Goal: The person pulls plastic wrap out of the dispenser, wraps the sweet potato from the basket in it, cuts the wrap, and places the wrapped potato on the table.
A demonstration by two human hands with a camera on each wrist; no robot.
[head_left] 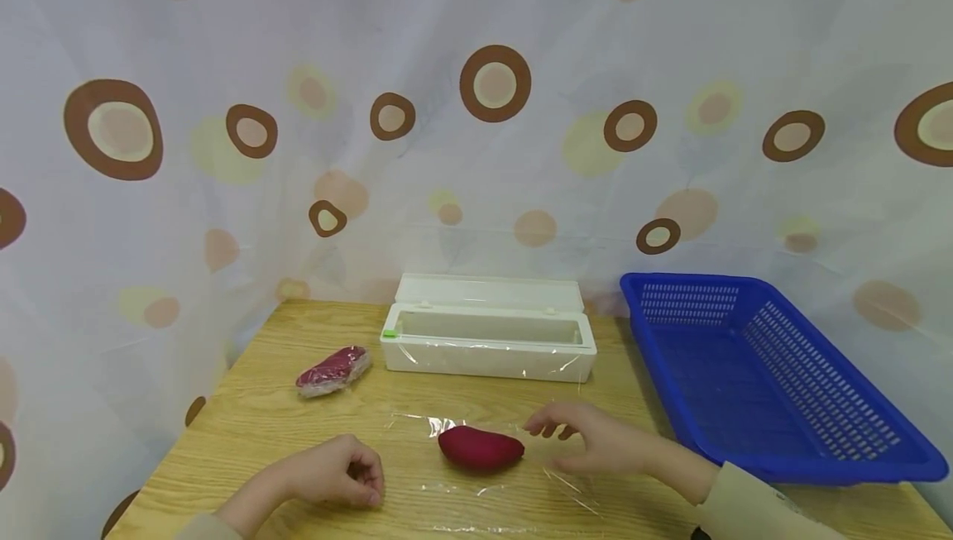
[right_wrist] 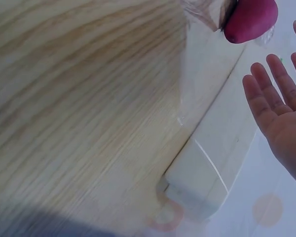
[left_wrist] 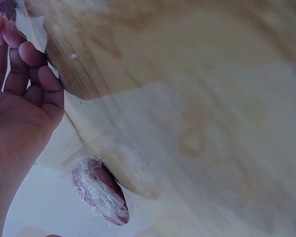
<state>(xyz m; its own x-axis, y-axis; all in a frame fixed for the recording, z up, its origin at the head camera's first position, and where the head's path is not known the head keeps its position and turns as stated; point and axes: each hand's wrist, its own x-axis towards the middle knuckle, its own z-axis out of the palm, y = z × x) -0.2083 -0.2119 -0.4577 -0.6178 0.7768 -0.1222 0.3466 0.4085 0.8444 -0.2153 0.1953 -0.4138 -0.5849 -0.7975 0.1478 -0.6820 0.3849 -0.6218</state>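
A dark red sweet potato (head_left: 481, 449) lies on a sheet of clear cling film (head_left: 454, 490) spread over the wooden table. To its left rests my left hand (head_left: 338, 471), fingers loosely curled, with nothing visible in its grip. My right hand (head_left: 596, 438) hovers at the right side, palm down, fingers relaxed and slightly bent near the film's edge. In the right wrist view those fingers (right_wrist: 266, 94) are spread apart, below the sweet potato (right_wrist: 251, 19). Another sweet potato (head_left: 332, 370), wrapped in film, lies at the back left; the left wrist view shows it too (left_wrist: 101, 190).
Behind the film stands a white cling film dispenser (head_left: 487, 360), its lid raised, with a green slider (head_left: 390, 333) at the left end of its cutter bar. A blue perforated basket (head_left: 673, 408) occupies the table's right side. A spotted curtain (head_left: 447, 168) hangs behind the table.
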